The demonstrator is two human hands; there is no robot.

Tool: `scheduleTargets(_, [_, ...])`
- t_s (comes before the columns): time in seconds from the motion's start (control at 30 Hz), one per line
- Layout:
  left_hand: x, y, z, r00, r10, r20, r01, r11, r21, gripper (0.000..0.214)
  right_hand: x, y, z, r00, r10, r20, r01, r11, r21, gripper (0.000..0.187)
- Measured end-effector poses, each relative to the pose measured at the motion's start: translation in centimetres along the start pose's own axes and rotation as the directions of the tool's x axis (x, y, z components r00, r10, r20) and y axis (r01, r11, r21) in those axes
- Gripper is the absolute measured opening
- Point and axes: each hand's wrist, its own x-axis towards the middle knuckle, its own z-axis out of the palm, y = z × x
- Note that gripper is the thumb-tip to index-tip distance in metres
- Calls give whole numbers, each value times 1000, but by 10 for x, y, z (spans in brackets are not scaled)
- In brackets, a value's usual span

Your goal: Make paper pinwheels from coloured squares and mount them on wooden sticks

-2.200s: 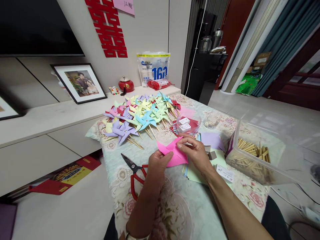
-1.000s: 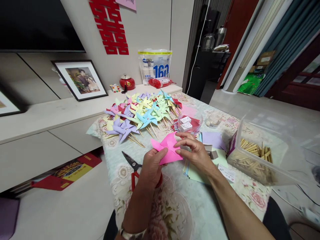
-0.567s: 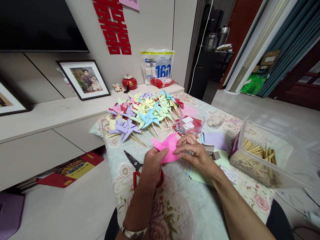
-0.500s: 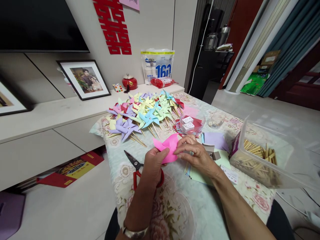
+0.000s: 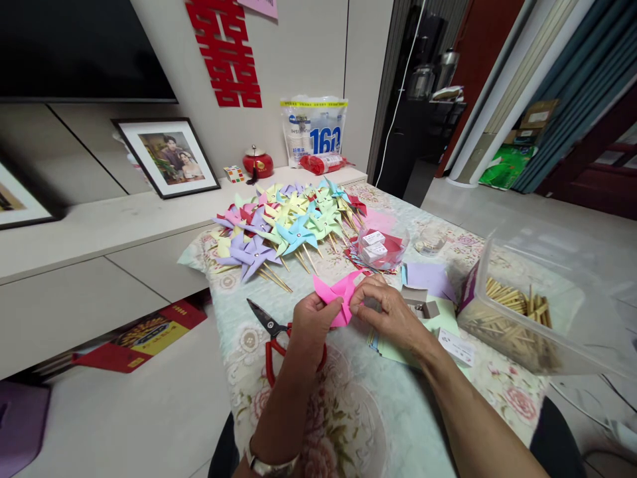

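Note:
Between my two hands is a pink paper pinwheel [image 5: 334,289], its corners folded in toward the middle. My left hand [image 5: 314,320] is closed on its left side, thumb pressed near the centre. My right hand [image 5: 382,307] pinches the right side; its fingertips partly hide the paper. Red-handled scissors [image 5: 271,326] lie on the tablecloth beside and partly under my left forearm, blades pointing away to the left. Beyond the hands lies a pile of finished pinwheels [image 5: 298,236] on sticks, in purple, blue, green, yellow and red.
On the right, a clear plastic box [image 5: 517,332] holds many short wooden sticks. Near my right hand are coloured paper sheets [image 5: 430,282], an opened small box [image 5: 421,305] and a white box [image 5: 456,347]. A clear bowl [image 5: 398,255] with small white boxes stands behind.
More of the pink paper's corners are folded inward, giving it a pinwheel shape. Both hands have shifted slightly, the left one a little to the right.

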Motion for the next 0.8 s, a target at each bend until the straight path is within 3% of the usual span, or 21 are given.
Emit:
scheduleTargets(0.3, [1, -4, -2, 1000, -1, 15, 1, 1000, -17, 32, 1, 4, 8, 972, 227, -57, -226, 974, 34, 10])
scheduleTargets(0.8, [-1, 1, 2, 999, -32, 1, 32, 999, -36, 35, 1, 4, 11, 975, 183, -130, -198, 973, -115, 15])
